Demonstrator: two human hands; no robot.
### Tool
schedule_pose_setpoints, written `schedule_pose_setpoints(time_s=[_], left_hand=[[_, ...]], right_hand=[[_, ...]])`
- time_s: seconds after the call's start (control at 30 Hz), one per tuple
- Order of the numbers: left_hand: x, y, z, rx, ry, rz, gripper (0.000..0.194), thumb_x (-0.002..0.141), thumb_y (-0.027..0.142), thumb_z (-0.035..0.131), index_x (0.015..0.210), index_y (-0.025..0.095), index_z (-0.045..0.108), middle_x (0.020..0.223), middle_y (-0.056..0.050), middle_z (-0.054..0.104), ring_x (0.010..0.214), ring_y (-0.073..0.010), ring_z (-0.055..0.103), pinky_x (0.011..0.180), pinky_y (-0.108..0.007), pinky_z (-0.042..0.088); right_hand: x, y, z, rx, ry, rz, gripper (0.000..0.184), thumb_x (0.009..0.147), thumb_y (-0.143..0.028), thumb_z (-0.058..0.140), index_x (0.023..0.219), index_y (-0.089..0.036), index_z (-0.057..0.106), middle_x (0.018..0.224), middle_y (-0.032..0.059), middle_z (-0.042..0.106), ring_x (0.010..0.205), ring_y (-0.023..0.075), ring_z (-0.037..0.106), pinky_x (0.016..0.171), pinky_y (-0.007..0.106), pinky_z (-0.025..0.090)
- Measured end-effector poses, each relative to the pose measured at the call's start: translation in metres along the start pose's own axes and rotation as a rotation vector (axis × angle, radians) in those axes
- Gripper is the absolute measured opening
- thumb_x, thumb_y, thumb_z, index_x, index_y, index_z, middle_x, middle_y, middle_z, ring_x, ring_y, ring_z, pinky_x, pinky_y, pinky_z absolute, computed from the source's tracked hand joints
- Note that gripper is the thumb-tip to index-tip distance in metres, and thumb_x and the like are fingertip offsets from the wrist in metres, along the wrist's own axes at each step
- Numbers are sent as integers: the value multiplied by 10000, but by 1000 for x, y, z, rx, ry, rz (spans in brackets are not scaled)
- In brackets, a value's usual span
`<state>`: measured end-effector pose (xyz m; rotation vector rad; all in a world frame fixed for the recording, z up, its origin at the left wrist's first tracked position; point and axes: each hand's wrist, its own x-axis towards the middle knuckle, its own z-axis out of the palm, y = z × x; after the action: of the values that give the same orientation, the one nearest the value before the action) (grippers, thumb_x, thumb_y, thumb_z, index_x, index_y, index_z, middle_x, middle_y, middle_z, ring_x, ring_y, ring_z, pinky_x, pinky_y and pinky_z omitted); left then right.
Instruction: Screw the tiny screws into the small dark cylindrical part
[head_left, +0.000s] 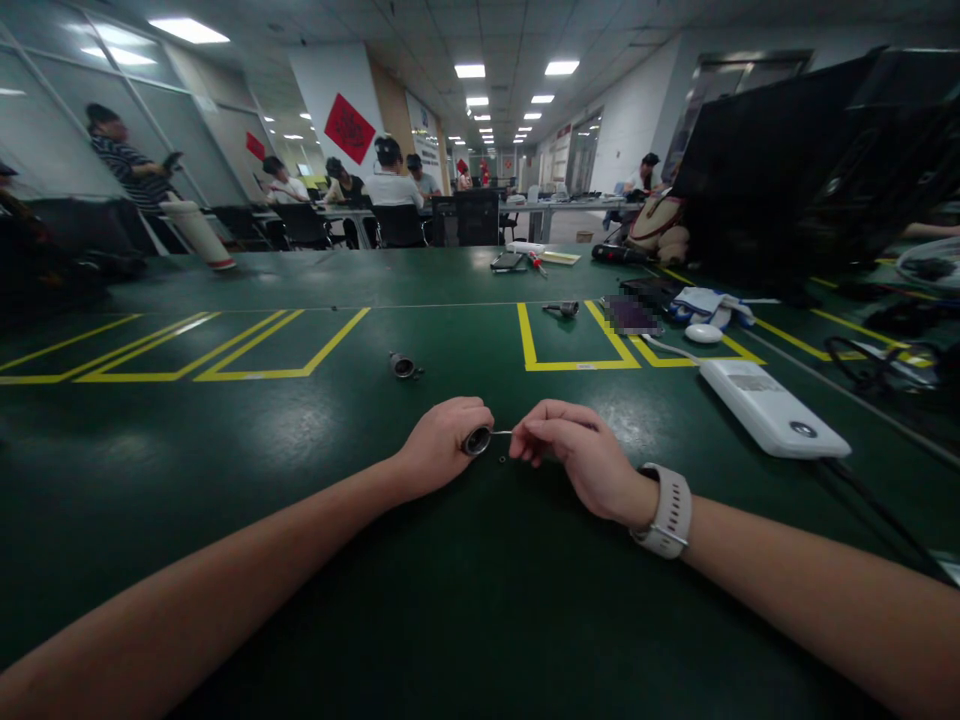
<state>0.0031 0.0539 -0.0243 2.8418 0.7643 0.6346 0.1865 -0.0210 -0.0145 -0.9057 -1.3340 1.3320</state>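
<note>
Hollow metal part [477,440], dark and round-mouthed, held in the left hand [442,442] over the green table [315,570], with the open end turned toward the head camera. Wrapped closely by curled fingers, only rim and part of the inside showing; cannot tell how far back the body reaches. Looks like solid metal: probably stiff, rather dense for its size, unlikely to dent under a firm squeeze. Perhaps smooth and a little slippery, apt to roll if set on its side. Best taken by the outer wall just behind the rim, keeping the mouth clear.

Pinched narrowly, it seems, at the fingertips of the right hand [574,448]: thin rod [501,433], bridging the gap toward the rim. Cannot tell whether touching the metal or passing behind. Likely light and easy to turn, best held near the end away from the rim.

Just below, on the table: tiny ring [502,459], probably almost weightless and easily flicked off by a knuckle; best lifted by its edge. Farther off, beyond the left hand: similar metal piece [403,367], tipped over, with an uneven outline, best grasped around its widest part.
</note>
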Motion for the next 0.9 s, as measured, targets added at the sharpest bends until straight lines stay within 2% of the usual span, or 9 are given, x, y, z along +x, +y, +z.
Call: schedule_pose_setpoints(time_s=[0.1, 0.17, 0.23, 0.33, 0.43, 0.7, 0.9], left_hand=[[0, -1, 1, -43, -2, 32, 120, 748, 55, 469, 697, 160, 497, 676, 4, 495, 644, -127, 477, 598, -246, 362], [0, -1, 1, -59, 2, 27, 119, 748, 57, 472, 696, 162, 492, 677, 5, 494, 642, -125, 478, 596, -243, 363], [0, -1, 1, -47, 8, -1, 114, 751, 65, 473, 696, 164, 486, 677, 6, 495, 639, -126, 479, 588, -242, 360], [1, 0, 0, 8, -9, -30, 105, 749, 70, 470, 704, 163, 489, 686, -1, 508, 646, -133, 486, 588, -249, 360], [1, 2, -1, 51, -42, -30, 111, 735, 60, 462, 711, 161, 503, 694, -10, 521, 658, -142, 497, 597, -258, 365], [1, 1, 0, 37, -51, 2, 132, 742, 54, 453, 675, 162, 489, 669, -3, 496, 635, -135, 475, 578, -249, 354], [2, 4, -2, 51, -78, -8, 128, 747, 57, 451, 688, 159, 501, 678, -7, 506, 642, -138, 479, 579, -251, 355]], right_hand=[[4, 3, -3, 183, -9, 129, 176, 793, -199, 469, 707, -144, 613, 688, 40, 631, 630, 130, 552, 594, 272, 392], [4, 3, -2, 198, 11, 119, 169, 788, -202, 476, 709, -145, 613, 675, 36, 629, 616, 127, 548, 586, 270, 387], [2, 1, -1, 144, 53, 42, 158, 786, -206, 487, 702, -155, 611, 664, 25, 625, 614, 129, 545, 592, 276, 392], [-2, -3, 2, -52, 74, -54, 156, 787, -201, 499, 687, -166, 614, 669, 16, 619, 639, 135, 548, 620, 288, 407], [-3, -6, 4, -172, 45, -62, 148, 784, -200, 512, 694, -168, 625, 691, 15, 618, 660, 136, 552, 620, 283, 412], [8, 3, -7, 218, -19, 143, 164, 771, -204, 497, 696, -144, 630, 684, 40, 647, 619, 130, 559, 583, 270, 398], [11, 6, -12, 214, -26, 147, 170, 755, -194, 498, 697, -134, 646, 661, 41, 651, 600, 128, 563, 570, 260, 394]])
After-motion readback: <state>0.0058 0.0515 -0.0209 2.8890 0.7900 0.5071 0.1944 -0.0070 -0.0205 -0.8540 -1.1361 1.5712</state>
